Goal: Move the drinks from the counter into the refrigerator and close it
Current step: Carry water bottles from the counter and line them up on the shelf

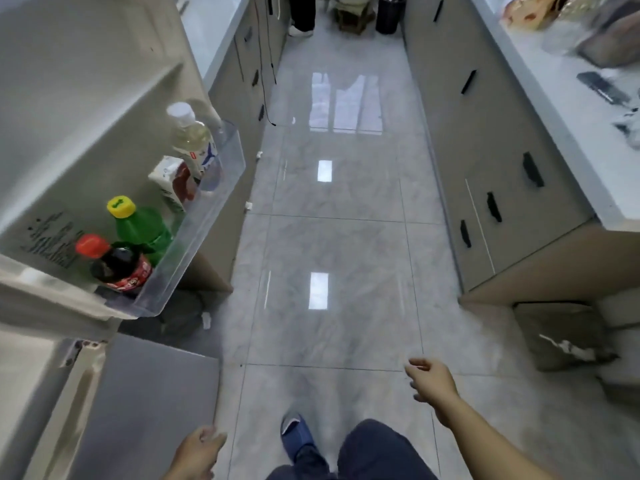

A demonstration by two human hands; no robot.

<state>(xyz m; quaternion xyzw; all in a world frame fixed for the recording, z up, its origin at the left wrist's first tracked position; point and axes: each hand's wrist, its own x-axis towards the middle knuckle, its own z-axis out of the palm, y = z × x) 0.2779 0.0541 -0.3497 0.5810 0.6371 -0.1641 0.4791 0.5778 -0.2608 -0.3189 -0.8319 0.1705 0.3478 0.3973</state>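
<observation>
The refrigerator door (69, 109) stands open at the left, its clear door shelf (194, 244) holding several drinks. A cola bottle with a red cap (116, 261) is nearest, then a green bottle with a yellow cap (140, 226), a white carton (173, 183) and a clear bottle with a white cap (194, 136). My left hand (199, 452) hangs low by the grey lower door (145, 403), fingers loosely curled, holding nothing. My right hand (431, 377) is out over the floor, relaxed and empty.
A tiled aisle (332, 258) runs ahead between grey cabinets. The right counter (568, 109) carries bags and a dark flat object. A person's legs (301, 15) and a black bin (389, 12) stand at the far end. A dark bag (561, 337) lies at the lower right.
</observation>
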